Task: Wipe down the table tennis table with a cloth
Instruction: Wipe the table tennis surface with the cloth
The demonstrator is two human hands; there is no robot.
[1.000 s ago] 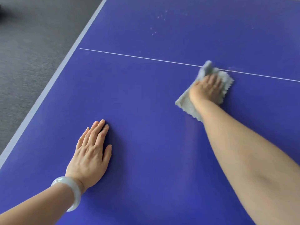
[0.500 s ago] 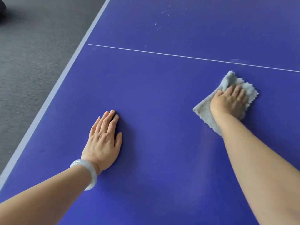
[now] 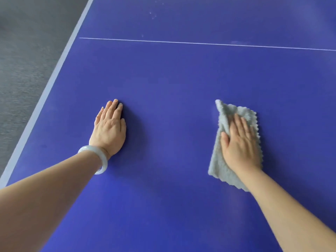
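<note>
A blue table tennis table (image 3: 172, 84) fills most of the view, with a thin white line (image 3: 181, 42) running across it farther out. A grey cloth (image 3: 221, 166) with zigzag edges lies flat on the table at the right. My right hand (image 3: 240, 144) presses on the cloth with straight fingers, and the cloth's far corner is folded up beside my fingertips. My left hand (image 3: 110, 130) rests flat on the bare table at the left, fingers together, with a pale bangle on the wrist.
The table's pale side edge (image 3: 54, 73) runs diagonally at the left, with grey carpeted floor (image 3: 27, 51) beyond it. Small white specks (image 3: 152, 15) dot the surface beyond the white line.
My right hand has drawn the cloth back from the white line toward me. My left hand stays flat on the table.
</note>
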